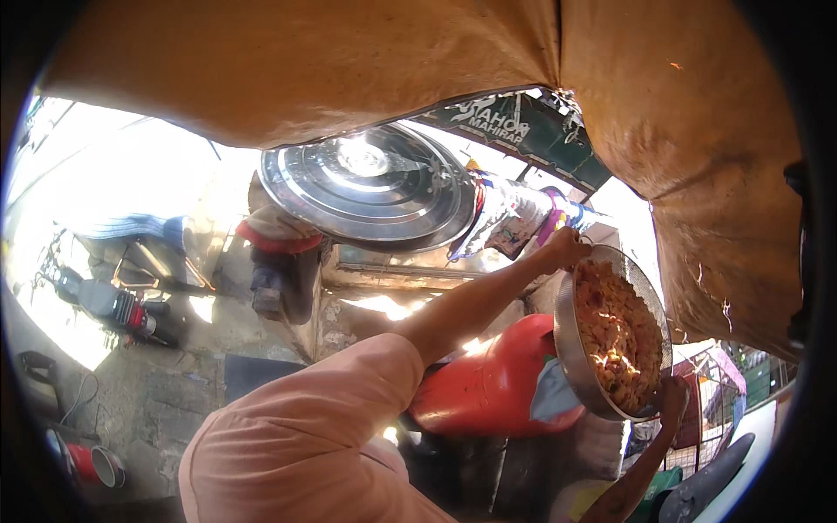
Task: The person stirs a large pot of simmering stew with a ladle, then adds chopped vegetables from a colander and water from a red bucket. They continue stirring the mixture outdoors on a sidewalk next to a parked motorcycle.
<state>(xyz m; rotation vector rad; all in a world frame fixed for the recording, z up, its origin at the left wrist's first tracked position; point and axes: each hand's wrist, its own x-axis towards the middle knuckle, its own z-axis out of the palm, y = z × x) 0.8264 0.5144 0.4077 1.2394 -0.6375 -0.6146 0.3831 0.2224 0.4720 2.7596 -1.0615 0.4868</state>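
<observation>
Both my hands hold a round metal mesh strainer [565, 346] by opposite sides of its rim. A chopped, reddish-yellow food mixture [618, 333] fills it, partly sunlit. The strainer appears steeply tilted in this view. My left hand [567, 248] grips the upper rim, its arm stretched out from a pink sleeve. At the lower rim is my right hand [673, 397], its fingers partly hidden by the strainer. Behind the strainer lies a red gas cylinder [471, 386] with a light-blue cloth [554, 392] against it.
A large round stainless-steel lid [366, 189] is beyond my left arm. Brown tarpaulin [314, 65] hangs along the top and right. A motorcycle [118, 307] and red bucket [82, 463] stand at left. Hanging cloths [510, 216] and a wire cage [709, 418] are nearby.
</observation>
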